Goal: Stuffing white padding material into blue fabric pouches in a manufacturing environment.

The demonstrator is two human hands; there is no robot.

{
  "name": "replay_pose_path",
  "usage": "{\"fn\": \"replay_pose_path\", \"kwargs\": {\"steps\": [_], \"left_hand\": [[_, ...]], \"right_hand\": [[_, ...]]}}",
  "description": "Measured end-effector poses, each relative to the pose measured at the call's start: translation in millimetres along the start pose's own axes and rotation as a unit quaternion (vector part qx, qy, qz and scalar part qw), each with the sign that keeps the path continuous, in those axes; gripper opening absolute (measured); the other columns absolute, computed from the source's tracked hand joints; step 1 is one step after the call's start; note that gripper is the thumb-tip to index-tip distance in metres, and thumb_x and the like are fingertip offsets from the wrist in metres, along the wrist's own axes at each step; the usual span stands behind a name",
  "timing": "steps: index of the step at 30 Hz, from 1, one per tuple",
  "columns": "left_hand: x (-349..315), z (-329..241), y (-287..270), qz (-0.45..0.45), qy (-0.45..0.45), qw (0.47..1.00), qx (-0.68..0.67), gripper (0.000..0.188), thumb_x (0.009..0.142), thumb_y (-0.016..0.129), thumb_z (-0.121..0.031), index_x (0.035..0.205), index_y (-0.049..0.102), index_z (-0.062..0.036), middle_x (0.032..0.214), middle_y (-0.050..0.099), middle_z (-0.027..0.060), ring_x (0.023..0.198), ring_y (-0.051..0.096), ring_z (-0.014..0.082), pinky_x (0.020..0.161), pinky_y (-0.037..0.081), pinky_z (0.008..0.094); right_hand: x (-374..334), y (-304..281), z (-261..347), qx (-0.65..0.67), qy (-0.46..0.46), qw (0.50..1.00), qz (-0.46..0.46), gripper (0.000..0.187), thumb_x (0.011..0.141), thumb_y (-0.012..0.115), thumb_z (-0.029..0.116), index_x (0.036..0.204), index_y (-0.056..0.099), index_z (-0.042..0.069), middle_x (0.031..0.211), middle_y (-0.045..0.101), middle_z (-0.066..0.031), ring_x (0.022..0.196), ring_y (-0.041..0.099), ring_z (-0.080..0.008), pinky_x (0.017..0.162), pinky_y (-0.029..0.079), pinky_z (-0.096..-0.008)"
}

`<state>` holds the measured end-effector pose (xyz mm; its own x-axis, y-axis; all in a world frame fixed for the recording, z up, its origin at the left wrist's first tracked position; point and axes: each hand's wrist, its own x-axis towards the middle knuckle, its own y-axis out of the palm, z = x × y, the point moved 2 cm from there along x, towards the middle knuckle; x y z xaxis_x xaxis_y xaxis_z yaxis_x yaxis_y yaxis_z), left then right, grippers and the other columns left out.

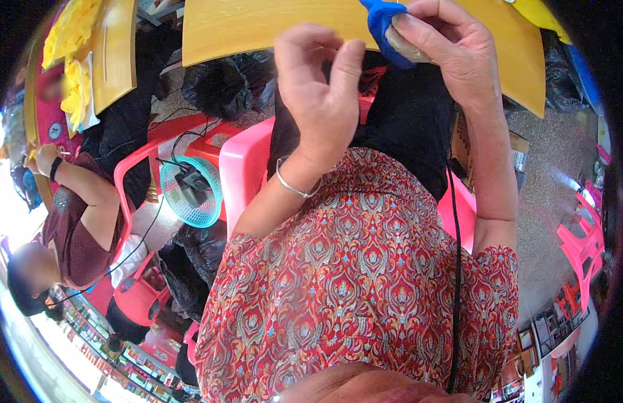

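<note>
At the near edge of the yellow tabletop [258,30], my right hand [462,57] pinches a soft, bright blue piece [382,27] between thumb and fingers. A pale, beige-looking part [404,47] shows at its side under my thumb; I cannot make out what kind of thing it is. The piece's upper end runs out of the picture. To its left, my left hand [321,91] is raised with the fingers curled and the thumb standing apart from them. Nothing shows in that hand, and its fingers are slightly blurred. A silver bangle [295,185] circles my left wrist.
At left a co-worker [83,215] in maroon sits by another table [113,60] with yellow pieces [73,87]. A turquoise basket [190,213] rests near a red chair [127,171]. Black bags [221,80] lie under my table. A pink chair [580,242] stands far right.
</note>
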<state>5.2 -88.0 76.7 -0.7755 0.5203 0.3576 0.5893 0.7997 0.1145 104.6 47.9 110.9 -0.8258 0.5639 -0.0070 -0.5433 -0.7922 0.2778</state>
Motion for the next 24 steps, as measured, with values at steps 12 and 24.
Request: {"fn": "replay_pose_path", "kwargs": {"steps": [12, 24], "left_hand": [[18.3, -5.3, 11.6, 0.069, -0.095, 0.992, 0.046, 0.008, 0.083, 0.068, 0.000, 0.088, 0.061, 0.0018, 0.076, 0.057, 0.0067, 0.061, 0.057, 0.0129, 0.056, 0.047, 0.0255], [15.1, -4.4, 11.4, 0.049, 0.231, 0.941, 0.242, 0.014, 0.077, 0.067, 0.002, 0.085, 0.055, -0.0008, 0.081, 0.055, 0.0127, 0.070, 0.055, 0.0267, 0.062, 0.046, 0.0349]], "right_hand": [[16.3, -17.6, -43.1, 0.124, -0.157, 0.973, 0.114, 0.014, 0.087, 0.066, 0.004, 0.101, 0.062, 0.002, 0.090, 0.063, -0.0024, 0.081, 0.058, -0.0100, 0.071, 0.046, -0.0238], [3.1, -18.8, -23.4, -0.125, -0.027, 0.991, 0.030, 0.028, 0.089, 0.066, 0.006, 0.115, 0.059, -0.001, 0.103, 0.062, -0.0038, 0.095, 0.060, -0.0113, 0.084, 0.050, -0.0260]]}}
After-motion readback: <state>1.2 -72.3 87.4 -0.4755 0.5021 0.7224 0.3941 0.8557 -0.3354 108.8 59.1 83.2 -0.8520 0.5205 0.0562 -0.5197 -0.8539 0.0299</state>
